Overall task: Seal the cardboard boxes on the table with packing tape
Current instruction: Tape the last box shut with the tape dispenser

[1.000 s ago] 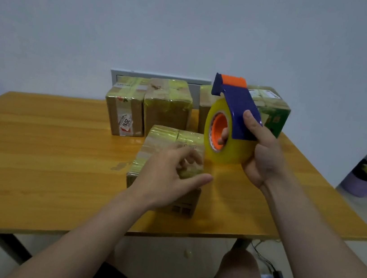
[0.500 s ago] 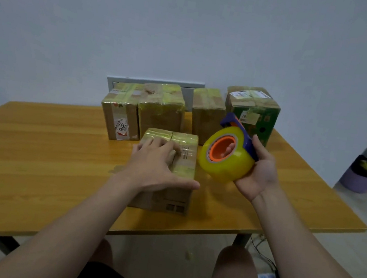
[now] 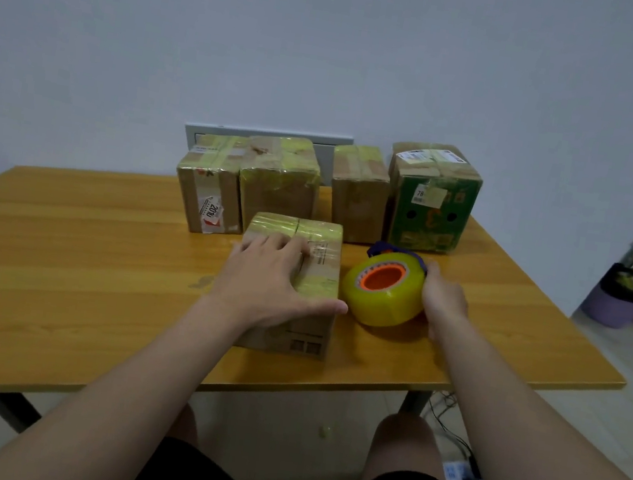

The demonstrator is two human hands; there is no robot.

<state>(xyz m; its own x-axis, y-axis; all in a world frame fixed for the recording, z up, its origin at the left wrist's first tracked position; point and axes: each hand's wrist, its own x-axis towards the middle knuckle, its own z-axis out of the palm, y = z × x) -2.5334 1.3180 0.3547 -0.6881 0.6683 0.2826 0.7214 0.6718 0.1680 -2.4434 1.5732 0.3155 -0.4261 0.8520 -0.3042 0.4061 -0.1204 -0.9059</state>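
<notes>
Wood table [image 3: 59,264] is sitting against a plain pale wall [image 3: 335,39]. Left fingers [image 3: 289,246] are lying straight and flat on top of the front box [image 3: 293,336], with the thumb reaching along its near right edge and the left hand [image 3: 269,274] pressing down. Right fingers [image 3: 431,270] are curling round the blue handle side of the tape dispenser [image 3: 384,294], tips hidden behind the yellow roll, so the right hand [image 3: 442,300] is gripping it. Dispenser is sitting low, just right of the front box, orange core facing up; can't tell if it's touching the table. Row of taped boxes [image 3: 279,186] is standing behind, at the far edge.
</notes>
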